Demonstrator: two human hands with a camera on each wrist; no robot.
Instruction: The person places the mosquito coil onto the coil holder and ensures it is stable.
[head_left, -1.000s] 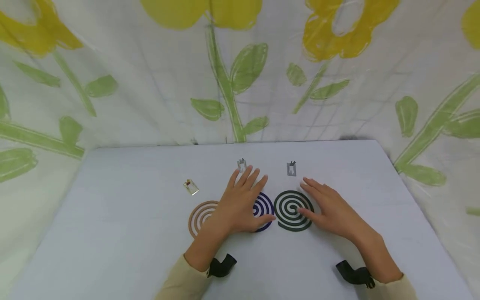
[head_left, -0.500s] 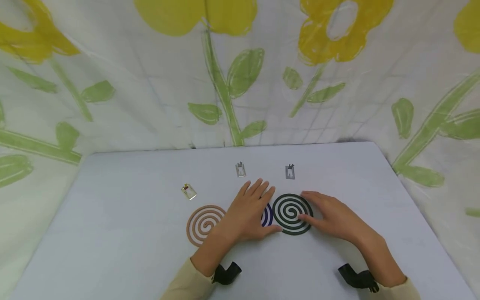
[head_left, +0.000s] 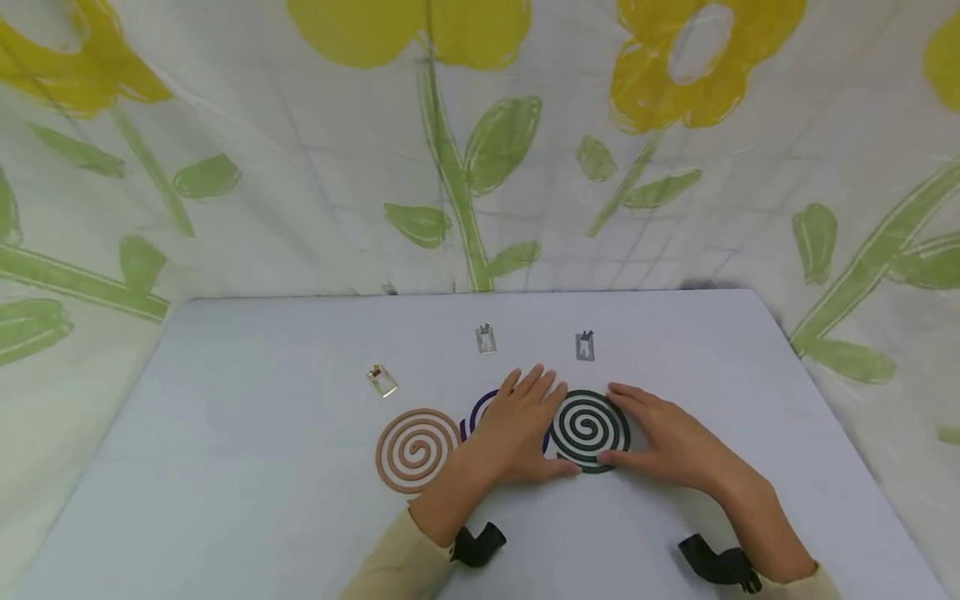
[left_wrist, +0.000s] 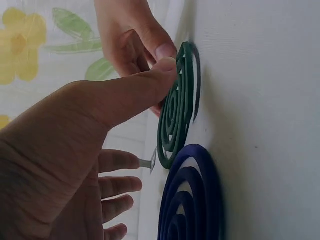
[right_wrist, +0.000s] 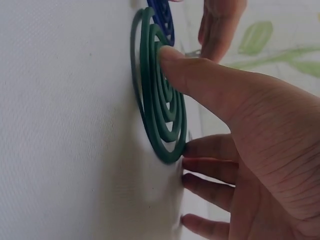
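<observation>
In the head view three spiral mosquito coils lie in a row on the white table. They are a tan coil (head_left: pixel 390 461), a blue coil (head_left: pixel 480 402) partly covered by my left hand (head_left: pixel 513 437), and a dark green coil (head_left: pixel 590 427) at the right. My left hand spreads above the blue coil, and its thumb reaches the near left rim of the green one. At the green coil's right side is my right hand (head_left: pixel 667 437), its forefinger at the far rim and its thumb at the near rim. Its other fingertips come down at the table beyond in the right wrist view.
Beyond the coils stand three small metal coil stands: a gold one (head_left: pixel 382 381) at the left, a silver one (head_left: pixel 486 339) in the middle and a grey one (head_left: pixel 585 346) at the right. A flower-painted cloth (head_left: pixel 315 167) hangs behind the white table (head_left: pixel 225 417).
My left hand has moved right and toward me, uncovering the tan coil and its thumb coming to the green coil. My right thumb has slid from the green coil's middle to its near rim.
</observation>
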